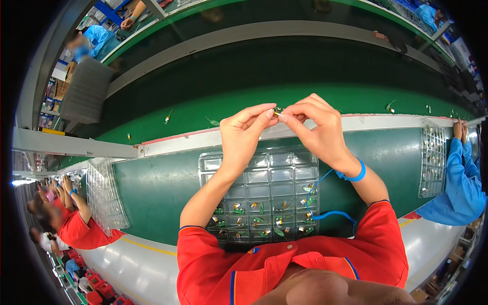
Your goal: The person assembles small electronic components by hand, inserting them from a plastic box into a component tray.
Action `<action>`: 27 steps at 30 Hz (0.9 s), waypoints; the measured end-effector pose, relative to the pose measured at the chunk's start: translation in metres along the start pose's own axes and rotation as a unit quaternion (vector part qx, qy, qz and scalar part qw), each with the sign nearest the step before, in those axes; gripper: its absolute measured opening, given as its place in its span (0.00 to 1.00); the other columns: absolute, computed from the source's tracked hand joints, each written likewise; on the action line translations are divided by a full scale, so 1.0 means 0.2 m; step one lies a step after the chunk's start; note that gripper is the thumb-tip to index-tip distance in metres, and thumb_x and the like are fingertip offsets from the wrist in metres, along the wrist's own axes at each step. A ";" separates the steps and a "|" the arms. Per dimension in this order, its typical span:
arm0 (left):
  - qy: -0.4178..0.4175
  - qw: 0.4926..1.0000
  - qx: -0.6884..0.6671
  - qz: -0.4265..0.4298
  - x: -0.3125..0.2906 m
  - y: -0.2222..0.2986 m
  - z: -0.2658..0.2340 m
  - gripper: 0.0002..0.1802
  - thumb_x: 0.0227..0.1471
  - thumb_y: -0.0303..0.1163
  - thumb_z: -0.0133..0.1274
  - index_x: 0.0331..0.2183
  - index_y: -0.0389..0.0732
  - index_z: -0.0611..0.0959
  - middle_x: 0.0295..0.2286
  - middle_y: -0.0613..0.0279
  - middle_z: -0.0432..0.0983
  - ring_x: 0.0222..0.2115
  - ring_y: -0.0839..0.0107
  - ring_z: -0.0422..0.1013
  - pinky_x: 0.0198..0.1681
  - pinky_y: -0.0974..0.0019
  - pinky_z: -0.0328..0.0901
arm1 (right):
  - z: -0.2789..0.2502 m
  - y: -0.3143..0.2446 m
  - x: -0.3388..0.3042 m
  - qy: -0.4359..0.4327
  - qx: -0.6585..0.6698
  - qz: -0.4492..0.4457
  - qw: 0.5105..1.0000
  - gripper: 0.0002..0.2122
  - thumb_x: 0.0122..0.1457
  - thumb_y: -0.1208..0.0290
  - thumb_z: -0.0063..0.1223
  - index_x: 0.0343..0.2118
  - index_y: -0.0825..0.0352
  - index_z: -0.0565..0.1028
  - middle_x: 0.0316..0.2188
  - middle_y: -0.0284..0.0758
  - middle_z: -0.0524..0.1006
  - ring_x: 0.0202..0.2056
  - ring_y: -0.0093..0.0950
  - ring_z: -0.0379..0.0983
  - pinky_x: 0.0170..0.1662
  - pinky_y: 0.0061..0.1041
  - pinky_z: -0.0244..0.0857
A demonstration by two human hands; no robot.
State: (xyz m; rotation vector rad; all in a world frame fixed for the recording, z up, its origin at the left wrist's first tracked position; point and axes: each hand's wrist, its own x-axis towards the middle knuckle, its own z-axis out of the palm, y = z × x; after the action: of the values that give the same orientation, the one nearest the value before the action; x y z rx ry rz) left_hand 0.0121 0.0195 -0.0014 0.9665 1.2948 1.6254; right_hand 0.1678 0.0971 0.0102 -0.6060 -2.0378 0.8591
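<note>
In front of me, my left hand (pixel 243 133) and my right hand (pixel 317 122) meet above the pale rail at the belt's near edge. Both pinch a small circuit board (pixel 278 110) with a yellowish piece on it; fingertips hide much of it. Below them a clear plastic compartment tray (pixel 258 176) lies on the green bench. Its nearer compartments hold several small green boards (pixel 262 207) with thin wires and yellow-and-silver parts. Around my right wrist sits a blue wrist strap (pixel 357 172), its cord (pixel 333 213) trailing over the tray's right side.
Beyond the rail runs a green conveyor belt (pixel 229 84), with scattered boards (pixel 168 118) near its close edge. More clear trays stand left (pixel 104 195) and right (pixel 433 157). A grey metal beam (pixel 76 142) juts in at left. Co-workers sit on both sides and across the belt.
</note>
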 end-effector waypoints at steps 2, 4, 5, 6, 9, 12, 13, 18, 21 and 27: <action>-0.009 1.000 -0.004 -0.006 0.00 0.01 0.00 0.10 0.55 0.23 0.53 0.40 0.30 0.81 0.35 0.53 0.79 0.37 0.68 0.77 0.44 0.67 0.73 | -0.01 0.01 0.00 -0.002 0.016 0.025 1.000 0.03 0.50 0.78 0.62 0.29 0.69 0.79 0.26 0.33 0.78 0.29 0.24 0.73 0.32 0.20 0.68; -0.018 0.999 -0.025 -0.014 0.00 0.01 0.01 0.10 0.55 0.24 0.54 0.40 0.30 0.81 0.35 0.53 0.79 0.37 0.68 0.77 0.44 0.67 0.73 | -0.01 0.03 0.00 -0.004 0.032 0.051 0.998 0.03 0.51 0.78 0.61 0.29 0.69 0.80 0.26 0.33 0.79 0.29 0.22 0.73 0.32 0.20 0.68; -0.018 0.999 -0.024 -0.015 0.00 0.01 0.01 0.10 0.55 0.24 0.54 0.40 0.30 0.81 0.35 0.53 0.79 0.37 0.68 0.77 0.44 0.67 0.73 | -0.01 0.03 0.01 0.000 0.053 0.059 0.997 0.03 0.52 0.77 0.61 0.29 0.69 0.80 0.26 0.33 0.79 0.30 0.22 0.73 0.32 0.20 0.67; -0.016 0.999 -0.043 -0.010 0.00 0.01 0.01 0.10 0.55 0.24 0.54 0.40 0.30 0.81 0.35 0.52 0.79 0.36 0.68 0.77 0.44 0.67 0.73 | 0.00 0.03 0.01 0.004 0.073 0.066 0.995 0.03 0.52 0.77 0.61 0.29 0.69 0.80 0.26 0.33 0.79 0.30 0.22 0.73 0.32 0.19 0.67; -0.012 0.999 -0.046 0.003 -0.01 -0.01 0.01 0.11 0.53 0.23 0.56 0.40 0.31 0.81 0.35 0.53 0.80 0.35 0.69 0.77 0.43 0.67 0.73 | 0.01 0.04 0.01 0.014 0.082 0.071 0.994 0.02 0.52 0.78 0.61 0.29 0.69 0.80 0.26 0.33 0.79 0.30 0.22 0.73 0.31 0.19 0.67; -0.002 0.999 -0.047 0.008 -0.01 -0.02 0.01 0.11 0.52 0.23 0.57 0.39 0.31 0.82 0.34 0.54 0.80 0.34 0.70 0.77 0.42 0.68 0.73 | 0.03 0.02 0.00 0.033 0.073 0.036 0.996 0.03 0.50 0.78 0.63 0.28 0.68 0.80 0.26 0.33 0.79 0.29 0.22 0.73 0.31 0.19 0.67; 0.006 0.998 -0.062 0.004 -0.01 -0.02 0.01 0.10 0.52 0.23 0.58 0.38 0.31 0.82 0.33 0.54 0.80 0.34 0.71 0.77 0.41 0.68 0.73 | 0.03 0.03 0.00 0.034 0.073 0.037 0.996 0.03 0.50 0.78 0.63 0.28 0.68 0.80 0.26 0.33 0.79 0.29 0.22 0.73 0.31 0.19 0.67; 0.025 0.998 -0.065 0.011 0.00 -0.02 0.01 0.09 0.51 0.23 0.58 0.37 0.31 0.82 0.32 0.56 0.80 0.34 0.71 0.77 0.41 0.67 0.73 | 0.06 0.01 0.00 0.121 -0.019 -0.100 0.987 0.10 0.45 0.79 0.66 0.32 0.68 0.79 0.25 0.33 0.78 0.27 0.24 0.73 0.29 0.20 0.67; 0.037 0.996 -0.076 -0.001 0.00 -0.03 0.00 0.09 0.51 0.24 0.59 0.37 0.32 0.83 0.32 0.56 0.80 0.33 0.71 0.76 0.41 0.68 0.73 | 0.06 0.02 0.00 0.097 -0.016 -0.035 0.995 0.12 0.44 0.80 0.66 0.34 0.69 0.78 0.25 0.33 0.78 0.27 0.24 0.73 0.29 0.21 0.66; 0.042 0.993 -0.098 -0.047 0.00 -0.05 0.00 0.09 0.50 0.25 0.60 0.36 0.33 0.83 0.32 0.58 0.80 0.33 0.73 0.76 0.41 0.69 0.72 | 0.07 0.05 0.00 0.081 -0.031 -0.090 0.992 0.12 0.44 0.80 0.66 0.34 0.69 0.78 0.25 0.34 0.78 0.27 0.26 0.73 0.29 0.22 0.66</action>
State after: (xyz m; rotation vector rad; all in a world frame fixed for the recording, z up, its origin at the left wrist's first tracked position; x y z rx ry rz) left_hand 0.0140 0.0216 -0.0106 0.7156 1.1903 1.6997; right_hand 0.1574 0.0974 -0.0034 -0.5009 -1.9422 0.6232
